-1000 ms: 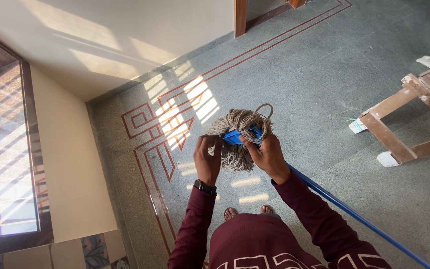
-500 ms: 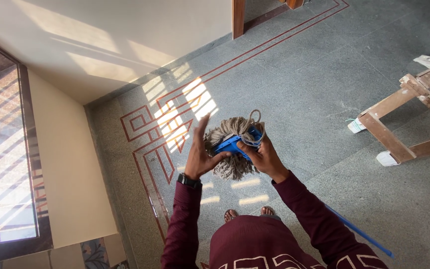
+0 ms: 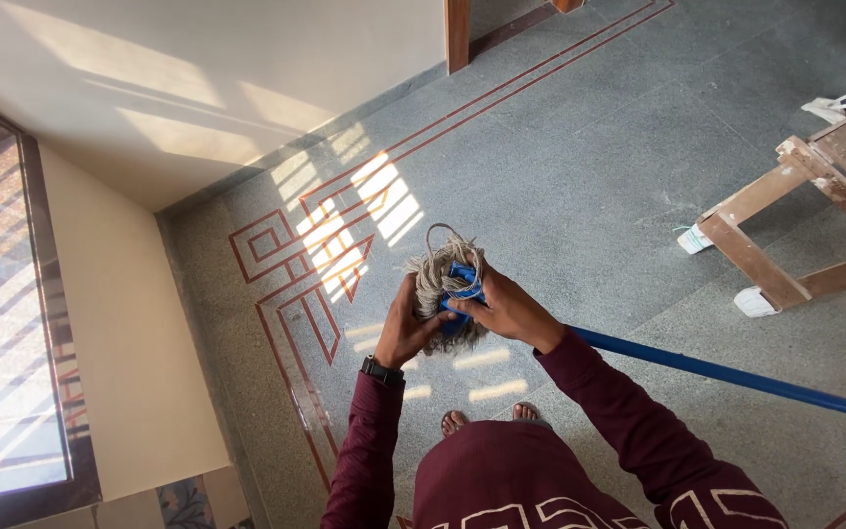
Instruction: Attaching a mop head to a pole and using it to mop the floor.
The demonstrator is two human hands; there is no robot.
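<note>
1. I hold the mop head (image 3: pixel 447 284) up in front of my chest with both hands, well above the grey speckled floor (image 3: pixel 619 176) and above my bare toes (image 3: pixel 487 419).
2. My left hand (image 3: pixel 405 328) cups the grey yarn from the left and below; its fingers are curled around the bundle, closed on the soft strands.
3. My right hand (image 3: pixel 506 309) comes over from the right, its fingers wrapped on the blue plastic clamp (image 3: pixel 462 279) in the middle of the yarn, thumb pressing toward the left hand. Both hands touch the mop head and nearly meet each other across it.
4. The blue handle (image 3: pixel 736 377) runs from under my right wrist out to the right edge of view, slanting downward past my maroon sleeve (image 3: pixel 619 421).
5. A loop of cord (image 3: pixel 443 240) sticks up out of the top of the yarn, free of both hands.
6. I judge the yarn soft, floppy and light; it squashes under my fingers and gives no firm purchase by itself. The clamp looks rigid, so that is the place for a sure hold, while the long stiff handle will lever against my wrist if it swings.
7. Around me: a cream wall (image 3: pixel 129 323) and window (image 3: pixel 2 323) on the left, red inlay lines (image 3: pixel 291 264) with sun patches on the floor, and a wooden trestle (image 3: pixel 795 216) well apart at the right.
</note>
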